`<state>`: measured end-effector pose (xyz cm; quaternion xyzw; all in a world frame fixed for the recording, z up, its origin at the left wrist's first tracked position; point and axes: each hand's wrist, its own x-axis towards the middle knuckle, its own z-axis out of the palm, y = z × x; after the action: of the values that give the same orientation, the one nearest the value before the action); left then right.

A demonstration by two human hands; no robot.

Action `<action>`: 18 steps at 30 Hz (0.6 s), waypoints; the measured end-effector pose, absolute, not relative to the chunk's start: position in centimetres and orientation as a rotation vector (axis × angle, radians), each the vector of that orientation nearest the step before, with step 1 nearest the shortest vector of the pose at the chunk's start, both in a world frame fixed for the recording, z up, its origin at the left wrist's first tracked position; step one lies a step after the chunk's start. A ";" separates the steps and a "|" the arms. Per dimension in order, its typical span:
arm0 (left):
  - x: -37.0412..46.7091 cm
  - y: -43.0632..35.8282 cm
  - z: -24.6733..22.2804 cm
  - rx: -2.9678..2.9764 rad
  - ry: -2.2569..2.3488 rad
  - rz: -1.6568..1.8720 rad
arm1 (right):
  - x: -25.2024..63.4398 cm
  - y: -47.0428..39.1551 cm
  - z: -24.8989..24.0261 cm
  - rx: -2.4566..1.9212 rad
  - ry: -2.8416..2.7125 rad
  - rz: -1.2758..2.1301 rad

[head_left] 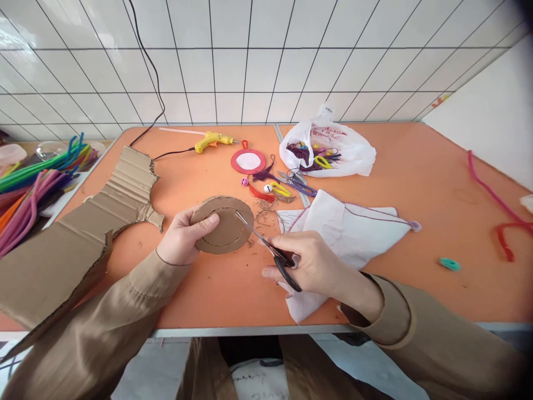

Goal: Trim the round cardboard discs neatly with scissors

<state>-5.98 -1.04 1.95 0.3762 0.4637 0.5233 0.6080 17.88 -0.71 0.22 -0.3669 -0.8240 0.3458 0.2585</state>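
A round brown cardboard disc [227,233] with a circular line inside its rim is pinched at its left edge by my left hand [183,236], thumb on top. My right hand [310,264] is closed on black-handled scissors [286,272]. The scissor tips rest at the upper part of the disc, by the inner line. Under and behind my right hand lies white fabric [353,230] with dark red stitching. Beyond the disc are a red ring with a white centre [249,161], a red tassel [261,194] and purple-handled scissors [300,183].
Large cut cardboard [58,253] covers the left of the orange table [216,300]. A yellow glue gun [214,141] with a cord lies at the back. A white plastic bag [356,150] holds tassels. Pipe cleaners [39,194] are at the far left; a teal clip [449,264] lies right.
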 end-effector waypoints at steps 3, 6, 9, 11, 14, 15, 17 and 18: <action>-5.9 -1.1 2.1 0.907 1.093 1.209 | 17.9 -0.7 0.1 -1.005 -2.239 0.924; -5.9 -1.2 2.0 0.937 1.107 1.230 | 17.9 -0.7 0.0 -1.013 -2.244 0.900; -5.7 -1.5 1.9 1.011 1.114 1.257 | 17.9 -0.6 -0.1 -1.012 -2.259 0.867; -5.5 -1.7 2.0 1.081 1.102 1.276 | 17.9 -0.6 -0.2 -1.000 -2.274 0.846; -5.0 -2.0 2.2 1.168 1.096 1.314 | 17.8 -0.6 -0.2 -0.987 -2.301 0.772; -4.9 -2.0 2.2 1.189 1.101 1.320 | 17.8 -0.6 -0.2 -0.987 -2.311 0.733; -4.9 -2.2 2.2 1.225 1.109 1.322 | 17.8 -0.7 -0.2 -0.992 -2.337 0.652; -4.9 -2.2 2.1 1.247 1.112 1.317 | 17.9 -0.7 -0.2 -0.994 -2.351 0.616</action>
<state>-4.94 -2.18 2.10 0.5123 0.4569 0.5411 0.4858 17.88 -0.72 -0.21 -0.3659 -0.8658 0.2269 0.2549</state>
